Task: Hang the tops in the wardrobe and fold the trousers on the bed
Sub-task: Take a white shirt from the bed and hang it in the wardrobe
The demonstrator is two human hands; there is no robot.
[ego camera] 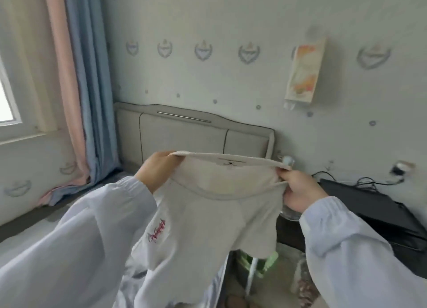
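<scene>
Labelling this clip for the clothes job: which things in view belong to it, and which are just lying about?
Job: grey top; left hand and right hand, each gripping its neckline; bed.
Lying about: curtains; wall packet; black case; cables.

Pale wallpaper (231,18) with little crest motifs all over. Padded grey headboard (184,134) dead centre, window (7,104) at 9 o'clock with pink and blue curtains (78,88) beside it. Calendar (305,69) hanging at 1 o'clock, black bedside unit (369,203) with cables at 3 o'clock.
</scene>
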